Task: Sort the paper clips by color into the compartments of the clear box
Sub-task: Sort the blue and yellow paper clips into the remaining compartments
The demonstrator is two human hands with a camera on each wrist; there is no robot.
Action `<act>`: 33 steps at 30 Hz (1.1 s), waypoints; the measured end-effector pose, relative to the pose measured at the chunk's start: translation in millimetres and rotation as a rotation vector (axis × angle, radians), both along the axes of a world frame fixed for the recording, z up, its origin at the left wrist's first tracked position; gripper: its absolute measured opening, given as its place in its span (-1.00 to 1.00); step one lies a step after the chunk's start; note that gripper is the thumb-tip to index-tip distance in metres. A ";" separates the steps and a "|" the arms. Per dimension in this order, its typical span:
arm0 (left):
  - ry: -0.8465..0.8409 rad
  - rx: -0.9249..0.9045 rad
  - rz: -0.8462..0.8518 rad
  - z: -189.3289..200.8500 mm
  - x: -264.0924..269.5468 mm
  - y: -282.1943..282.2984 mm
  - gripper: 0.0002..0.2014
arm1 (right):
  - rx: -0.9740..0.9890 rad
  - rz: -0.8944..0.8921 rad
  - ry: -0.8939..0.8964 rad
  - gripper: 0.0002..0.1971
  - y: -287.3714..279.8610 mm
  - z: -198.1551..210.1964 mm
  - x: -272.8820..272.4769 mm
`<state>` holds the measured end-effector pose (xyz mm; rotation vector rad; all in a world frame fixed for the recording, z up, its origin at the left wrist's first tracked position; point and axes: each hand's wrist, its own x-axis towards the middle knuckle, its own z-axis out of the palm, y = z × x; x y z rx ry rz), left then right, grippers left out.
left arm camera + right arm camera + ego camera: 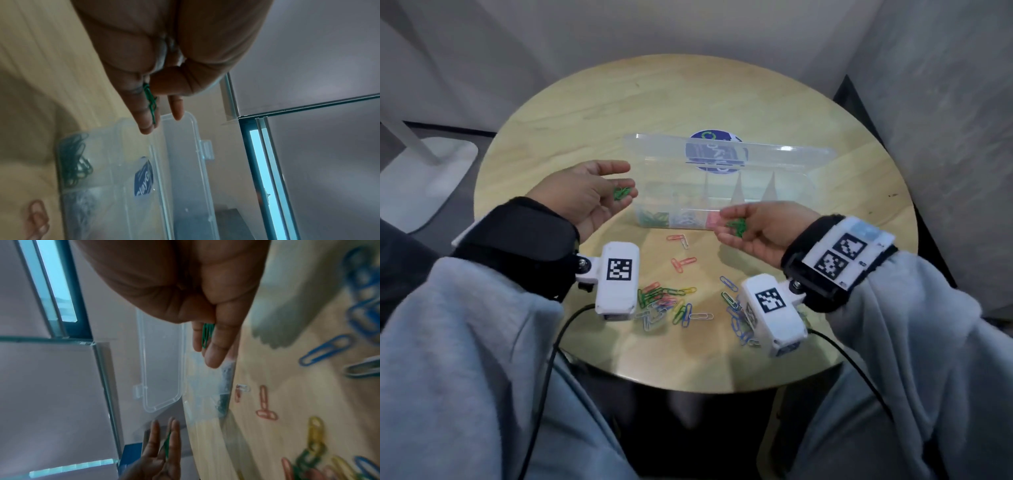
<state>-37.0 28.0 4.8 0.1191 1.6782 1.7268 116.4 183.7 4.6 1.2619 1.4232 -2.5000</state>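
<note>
Both hands hover palm up over the round table, in front of the clear box [756, 185] with its lid raised. My left hand [589, 195] lies flat with the thumb spread wide, and a few green paper clips [621, 193] rest on its fingers, also seen as green clips [151, 104] in the left wrist view. My right hand [760, 228] cups another small bunch of green clips [736, 227], thumb close over them; these clips [206, 335] sit between its fingers. Inside the box's front row lie green clips [654, 217], white clips [688, 218] and pink clips [711, 219].
Loose clips lie on the wooden table [722, 96] near me: a mixed heap [664, 301], a blue heap [739, 322] and a few pink ones [683, 263]. Grey walls close in at the back and right. A white stand base [424, 178] sits left.
</note>
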 end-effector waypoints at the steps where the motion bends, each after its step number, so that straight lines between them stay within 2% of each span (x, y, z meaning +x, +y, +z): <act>1: -0.003 -0.011 -0.004 -2.5 -1.3 1.8 -0.53 | 0.031 0.006 -0.005 -0.53 -2.0 4.6 -10.3; 4: -0.017 -0.005 -0.010 -6.1 -0.5 9.6 -0.55 | 0.096 0.034 -0.003 -0.56 -11.8 16.0 -41.5; 7: -0.016 0.090 0.015 -0.3 -2.3 16.0 -0.58 | 0.164 0.020 0.019 -0.51 -18.1 19.5 -68.3; 10: -0.013 0.171 -0.048 2.8 -0.7 19.7 -0.63 | 0.188 0.004 0.050 -0.48 -22.9 19.1 -83.6; 14: -0.012 0.116 -0.110 1.2 1.9 20.5 -0.62 | 0.138 0.020 0.079 -0.42 -28.9 15.1 -82.6; 18: 0.114 0.024 -0.093 6.7 -3.9 12.7 -0.66 | 0.258 0.082 0.085 -0.65 -25.5 12.8 -70.2; 20: 0.220 -0.096 -0.154 9.1 -3.4 7.0 -0.70 | 0.401 0.144 0.064 -0.74 -20.4 12.0 -60.4; 22: 0.388 -0.321 -0.313 7.5 0.0 -0.4 -0.78 | 0.618 0.301 0.008 -0.72 -17.8 8.3 -47.7; 25: 0.565 -0.641 -0.578 -1.8 10.3 -8.7 -0.93 | 1.062 0.692 -0.190 -0.79 -22.2 -0.4 -31.9; 27: 0.621 -0.819 -0.682 -9.4 20.4 -9.8 -0.93 | 1.272 0.928 -0.324 -0.79 -27.6 -9.0 -27.0; 29: 0.679 -0.940 -0.779 -17.3 31.3 -7.3 -0.87 | 1.354 1.038 -0.409 -0.76 -33.8 -17.1 -26.9; 33: 0.719 -1.082 -0.889 -32.5 43.2 -1.7 -0.84 | 1.416 1.098 -0.474 -0.67 -42.7 -35.1 -35.2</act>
